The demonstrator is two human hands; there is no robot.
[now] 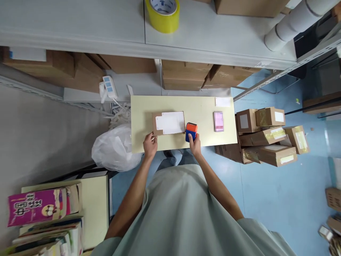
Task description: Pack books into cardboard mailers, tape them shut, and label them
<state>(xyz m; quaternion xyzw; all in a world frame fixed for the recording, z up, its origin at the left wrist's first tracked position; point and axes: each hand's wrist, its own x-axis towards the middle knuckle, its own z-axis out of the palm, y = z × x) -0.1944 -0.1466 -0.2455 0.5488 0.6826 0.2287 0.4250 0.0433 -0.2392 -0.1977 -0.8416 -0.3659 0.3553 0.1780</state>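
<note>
A small cardboard box (155,124) with a white label (170,123) on top lies on the pale yellow table (199,106). My left hand (150,144) is at the box's near left corner, its fingers closed on the edge. My right hand (195,143) grips a small blue-and-orange hand-held device (191,132), thumb on its blue part. The device is beside the box's right end, just above the table; whether it touches the box I cannot tell. Further right on the table lie a phone with a pink screen (218,121) and a white slip (222,102).
A grey shelf (93,21) overhangs the far side, bearing a yellow tape roll (165,19). Labelled parcels (271,137) are piled right of the table. On the left are a white plastic bag (117,147), a power strip (109,87) and a side table with books (39,206).
</note>
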